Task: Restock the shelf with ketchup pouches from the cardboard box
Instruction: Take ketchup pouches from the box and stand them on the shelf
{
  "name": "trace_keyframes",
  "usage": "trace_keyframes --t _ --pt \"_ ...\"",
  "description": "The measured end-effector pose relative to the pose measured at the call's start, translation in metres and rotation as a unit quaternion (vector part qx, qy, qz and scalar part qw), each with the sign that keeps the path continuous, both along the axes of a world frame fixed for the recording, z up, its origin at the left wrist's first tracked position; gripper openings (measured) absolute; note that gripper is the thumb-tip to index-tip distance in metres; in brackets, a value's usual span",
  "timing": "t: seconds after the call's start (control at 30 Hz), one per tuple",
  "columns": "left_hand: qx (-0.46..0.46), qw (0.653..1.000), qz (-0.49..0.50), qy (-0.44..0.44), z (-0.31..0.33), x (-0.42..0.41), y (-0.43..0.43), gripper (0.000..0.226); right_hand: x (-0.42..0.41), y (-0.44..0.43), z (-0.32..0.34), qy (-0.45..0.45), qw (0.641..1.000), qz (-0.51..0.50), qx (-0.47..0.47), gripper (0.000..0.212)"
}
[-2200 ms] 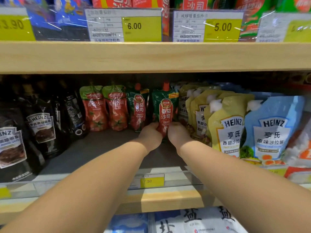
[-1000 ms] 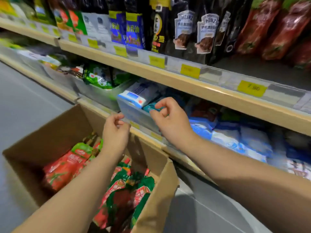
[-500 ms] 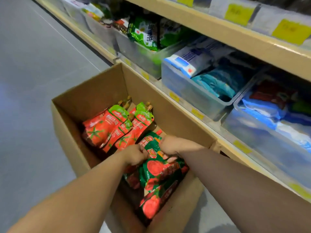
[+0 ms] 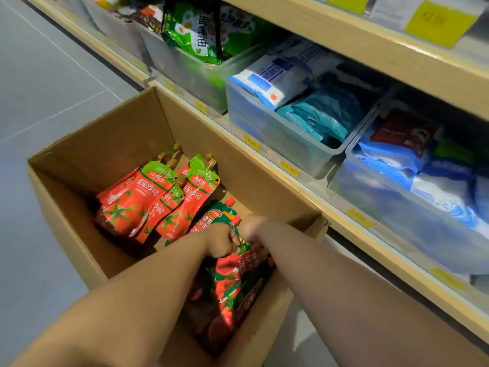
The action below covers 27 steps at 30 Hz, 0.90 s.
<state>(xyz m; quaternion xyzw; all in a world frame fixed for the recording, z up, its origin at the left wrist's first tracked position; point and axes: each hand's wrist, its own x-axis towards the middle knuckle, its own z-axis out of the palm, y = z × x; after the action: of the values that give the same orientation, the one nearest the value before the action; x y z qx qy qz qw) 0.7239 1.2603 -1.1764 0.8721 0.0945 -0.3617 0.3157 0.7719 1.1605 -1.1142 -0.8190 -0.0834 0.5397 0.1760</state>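
Head view: left hand (image 4: 219, 241) and right hand (image 4: 251, 229) clasp a green ketchup pouch (image 4: 232, 276) inside the cardboard box (image 4: 111, 139), beside red pouches (image 4: 148, 200).

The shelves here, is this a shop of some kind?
Most likely a grocery or supermarket aisle. The wooden shelf edges carry yellow price tags, clear bins hold packaged goods, and a cardboard box of ketchup pouches sits on the floor for restocking.

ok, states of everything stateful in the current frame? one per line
cardboard box: open, partly filled
red-green ketchup pouches: lying flat in the box, caps on
dark green ketchup pouches: piled at the near end of the box
left hand: closed on a dark green pouch
right hand: down among the pouches, grip hidden
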Motion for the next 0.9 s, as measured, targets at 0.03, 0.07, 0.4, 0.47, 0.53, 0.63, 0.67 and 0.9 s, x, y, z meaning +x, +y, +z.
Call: trace_keyframes --t 0.03,0.07,0.4,0.47,0.53,0.63,0.67,0.9 --pt "0.007 1.0 0.003 -0.009 0.001 0.0 0.0 0.02 0.0 0.0 -0.003 -0.011 1.0 -0.007 0.004 0.017" --pt "0.011 1.0 0.014 -0.02 0.002 -0.001 0.002 0.02 0.002 0.0 -0.009 -0.031 0.999 -0.026 0.003 0.03" --pt "-0.073 0.902 0.397 -0.151 0.038 -0.026 0.055 0.019 0.003 0.006 -0.025 -0.059 0.975 -0.202 0.077 0.023" --pt "-0.129 0.864 0.456 -0.172 0.049 -0.03 0.058 0.018 -0.003 0.011 -0.018 -0.003 0.964 -0.229 0.137 0.031" --pt "-0.179 0.833 0.489 -0.186 0.06 -0.034 0.058 0.019 -0.008 0.015 -0.009 0.02 0.947 -0.252 0.2 0.037" --pt "-0.25 0.801 0.506 -0.2 0.077 -0.04 0.057 0.017 -0.01 0.009 0.009 -0.035 0.919 -0.292 0.263 0.023" --pt "-0.264 0.794 0.504 -0.212 0.082 -0.041 0.055 0.017 -0.01 0.007 0.017 -0.053 0.909 -0.301 0.283 0.019" --pt "-0.266 0.783 0.443 -0.345 0.147 -0.014 0.01 0.017 0.002 -0.029 0.086 -0.178 0.841 -0.357 0.366 0.016"
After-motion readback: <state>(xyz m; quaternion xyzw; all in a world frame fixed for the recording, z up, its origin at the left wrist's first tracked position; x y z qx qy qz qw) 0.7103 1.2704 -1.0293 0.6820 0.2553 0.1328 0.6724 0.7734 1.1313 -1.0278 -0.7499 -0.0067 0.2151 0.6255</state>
